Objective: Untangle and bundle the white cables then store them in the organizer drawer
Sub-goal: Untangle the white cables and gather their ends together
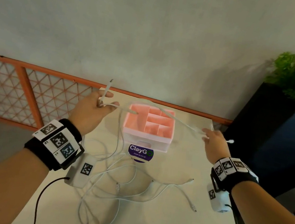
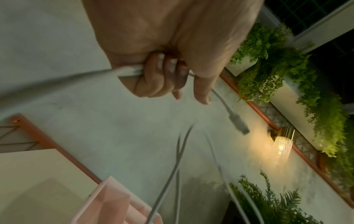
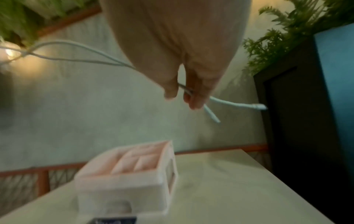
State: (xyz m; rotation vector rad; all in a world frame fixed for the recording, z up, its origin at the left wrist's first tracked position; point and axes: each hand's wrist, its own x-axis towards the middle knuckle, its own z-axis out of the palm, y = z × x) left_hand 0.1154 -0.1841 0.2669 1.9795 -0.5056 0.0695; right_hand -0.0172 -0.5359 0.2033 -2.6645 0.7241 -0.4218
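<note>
Both hands, left and right, grip white cables (stretched taut) above the pink organizer; more tangled at 6 o'clock.

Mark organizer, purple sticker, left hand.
organizer [image 1: 146, 140]: head view, front wall.
purple sticker [image 1: 140, 153]: head view, its middle.
left hand [image 1: 91, 111]: head view, back of hand, gripping white cable.

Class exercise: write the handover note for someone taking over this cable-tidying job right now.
Left hand: grip on white cable near one plug.
Right hand: pinches the far ends, plug sticking out.
Strands are stretched in the air above the pink organizer.
More white cables lie tangled on the table.
Done: lifting begun.
Left: untangle, bundle, store; drawer looks closed.
</note>
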